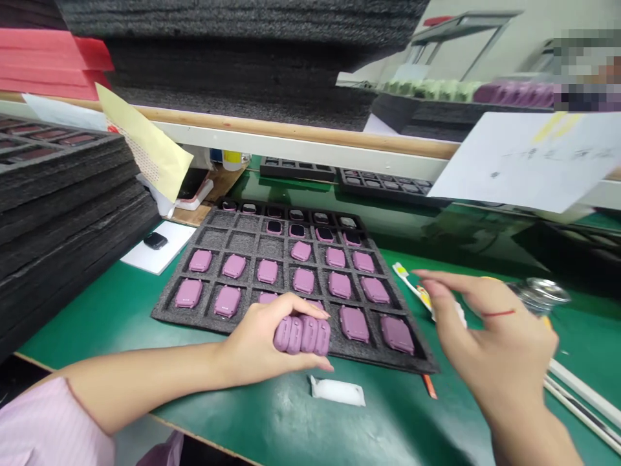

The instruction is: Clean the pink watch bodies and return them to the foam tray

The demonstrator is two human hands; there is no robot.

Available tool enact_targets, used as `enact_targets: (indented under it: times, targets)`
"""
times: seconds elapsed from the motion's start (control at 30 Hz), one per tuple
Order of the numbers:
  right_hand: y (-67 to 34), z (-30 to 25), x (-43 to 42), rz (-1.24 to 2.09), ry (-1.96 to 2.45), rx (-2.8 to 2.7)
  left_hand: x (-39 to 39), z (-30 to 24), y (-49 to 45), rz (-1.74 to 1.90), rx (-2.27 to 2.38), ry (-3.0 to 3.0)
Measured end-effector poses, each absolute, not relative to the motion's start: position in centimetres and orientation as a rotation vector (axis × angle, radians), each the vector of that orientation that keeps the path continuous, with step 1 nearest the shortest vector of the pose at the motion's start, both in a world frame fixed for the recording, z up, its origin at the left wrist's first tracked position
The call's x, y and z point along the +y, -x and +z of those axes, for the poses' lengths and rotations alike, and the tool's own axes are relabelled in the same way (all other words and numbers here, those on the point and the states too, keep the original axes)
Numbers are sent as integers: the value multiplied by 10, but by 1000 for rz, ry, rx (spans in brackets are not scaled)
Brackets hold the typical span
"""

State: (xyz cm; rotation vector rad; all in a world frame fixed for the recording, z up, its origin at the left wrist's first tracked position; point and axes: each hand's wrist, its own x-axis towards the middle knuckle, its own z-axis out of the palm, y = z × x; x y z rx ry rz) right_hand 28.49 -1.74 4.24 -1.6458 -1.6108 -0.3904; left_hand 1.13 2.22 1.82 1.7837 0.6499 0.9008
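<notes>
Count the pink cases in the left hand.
4: pink cases lie side by side in the left hand, over the front edge of the foam tray. More may be hidden in the grip.

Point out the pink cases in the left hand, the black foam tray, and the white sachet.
pink cases [301, 335]: head view, on the middle of the row of cases.
black foam tray [194, 318]: head view, on its front rim.
white sachet [337, 391]: head view, on the middle of the packet.

Green bench mat [272, 421], black foam tray [167, 312], white sachet [337, 391]
</notes>
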Motion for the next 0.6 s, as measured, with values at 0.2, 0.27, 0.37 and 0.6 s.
enact_targets:
  times: [0.2,0.27,0.37,0.6]
  targets:
    - [-329,50,-14,131,2343,-1383,26,19,-13,783,830,-1776]
    - [-331,44,-13,284,2414,-1448,28,19,-13,753,832,-1796]
    - [-331,33,-11,476,2498,-1492,29,19,-12,723,833,-1817]
    - [-339,23,-13,451,2458,-1407,29,22,-11,660,854,-1826]
